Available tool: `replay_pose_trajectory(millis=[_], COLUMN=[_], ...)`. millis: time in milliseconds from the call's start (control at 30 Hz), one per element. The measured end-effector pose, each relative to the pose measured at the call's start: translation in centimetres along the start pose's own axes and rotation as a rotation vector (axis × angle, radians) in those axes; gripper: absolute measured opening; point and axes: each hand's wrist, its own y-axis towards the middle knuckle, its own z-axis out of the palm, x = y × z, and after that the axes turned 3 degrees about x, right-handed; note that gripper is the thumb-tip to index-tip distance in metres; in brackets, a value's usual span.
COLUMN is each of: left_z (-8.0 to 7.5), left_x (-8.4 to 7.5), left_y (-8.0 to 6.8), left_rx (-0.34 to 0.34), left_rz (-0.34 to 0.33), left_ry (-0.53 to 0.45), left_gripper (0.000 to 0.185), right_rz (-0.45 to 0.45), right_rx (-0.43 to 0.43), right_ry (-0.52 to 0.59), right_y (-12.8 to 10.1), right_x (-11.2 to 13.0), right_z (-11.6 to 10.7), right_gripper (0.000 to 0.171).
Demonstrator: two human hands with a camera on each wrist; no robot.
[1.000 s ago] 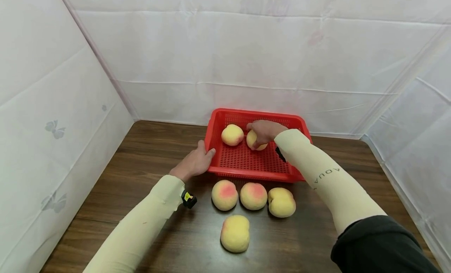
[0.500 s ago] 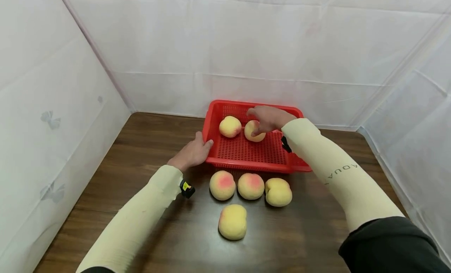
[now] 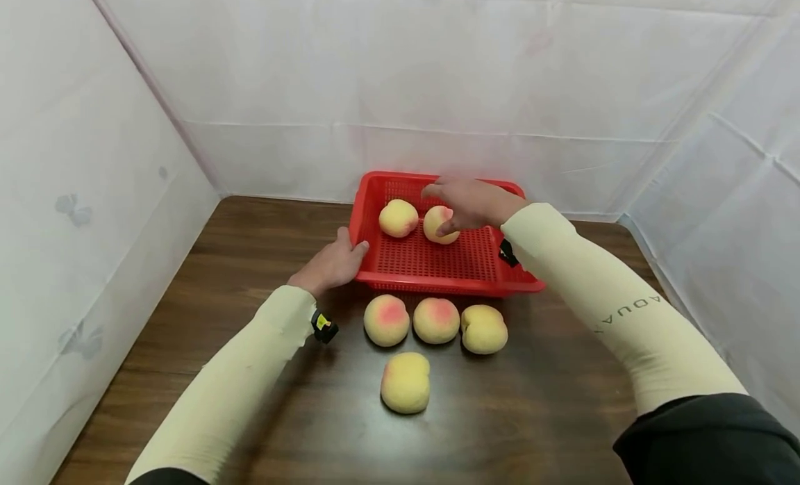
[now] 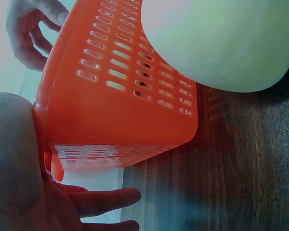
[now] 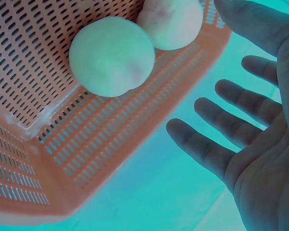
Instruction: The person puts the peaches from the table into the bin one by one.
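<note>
Desk (image 3: 537,415), dark wood-grain: beneath both hands. Basket (image 3: 437,285), red, perforated: under the right hand, left side touching the left hand. Left hand (image 3: 328,262): fingers straight outside the rim, thumb at it. Right hand (image 3: 473,201): fingers spread, clear of the fruit. Basket peaches (image 3: 398,219), two: below and left of the right hand. Desk peaches (image 3: 405,384), four: right of the left hand, nearer the person.

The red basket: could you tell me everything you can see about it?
The red basket is rectangular and looks like plastic, with rounded corners, a broad rim, slotted walls and a perforated floor. It stands upright on the dark wood-look table. Two peaches rest inside, towards the far side. The left hand holds its left rim, thumb over the edge; the right hand is over it.
</note>
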Motion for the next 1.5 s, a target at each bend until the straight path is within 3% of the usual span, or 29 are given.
replay_pose_trajectory(millis=[233,667,900,1233,1500], left_z=[-0.3,-0.5,-0.8,-0.8,-0.7], left_x=[0.1,0.4,0.4,0.5,0.5], left_y=[0.6,1.0,1.1,1.5,1.6], left_rx=[0.016,0.019,0.021,0.031,0.047], left_rz=[-0.017,-0.006,-0.016,-0.03,-0.038], left_ry=[0.022,0.02,0.028,0.017,0.01], left_gripper=[0.055,0.056,0.055,0.057,0.059], right_rz=[-0.075,-0.201,-0.387,-0.536,-0.559], right_rx=[-0.015,-0.026,-0.043,0.002,0.062], right_ry=[-0.003,-0.088,-0.165,-0.239,-0.314], right_y=[-1.8,-4.6,-6.0,-7.5,-8.0], right_x=[1.8,6.0,8.5,12.0,13.3], right_z=[-0.4,1.5,3.4,6.8,9.4], right_gripper=[0.072,0.079,0.071,0.067,0.072])
